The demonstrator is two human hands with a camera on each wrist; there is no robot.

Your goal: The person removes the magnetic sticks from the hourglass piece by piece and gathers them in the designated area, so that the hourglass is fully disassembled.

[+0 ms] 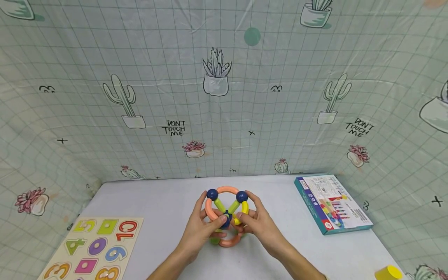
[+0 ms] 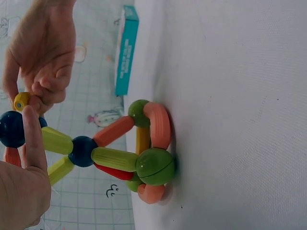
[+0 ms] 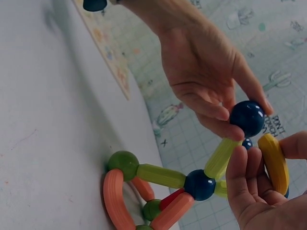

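Between the two hands stands a magnetic ball-and-rod model [image 2: 82, 151]. Its foot is green balls [image 2: 156, 166] joined by curved salmon rods [image 2: 160, 127], set on the table. Straight lime rods [image 3: 160, 176] meet at a dark blue centre ball [image 3: 200, 185], and more blue balls [image 1: 212, 194] form the top ring. My left hand [image 1: 196, 231] grips the ring's left side, thumb and fingers about a near blue ball [image 3: 247, 118]. A curved yellow rod [image 3: 274, 163] is pinched between my right hand's [image 1: 263, 225] thumb and fingers, its far end by the right-hand blue ball [image 1: 242, 196].
A wooden number puzzle board [image 1: 96, 249] lies at the left of the white table [image 1: 157, 202]. At the right back is a flat teal-edged toy box [image 1: 332, 202]. A yellow cylinder [image 1: 388, 273] stands at the front right corner. Patterned cloth [image 1: 224, 116] hangs behind.
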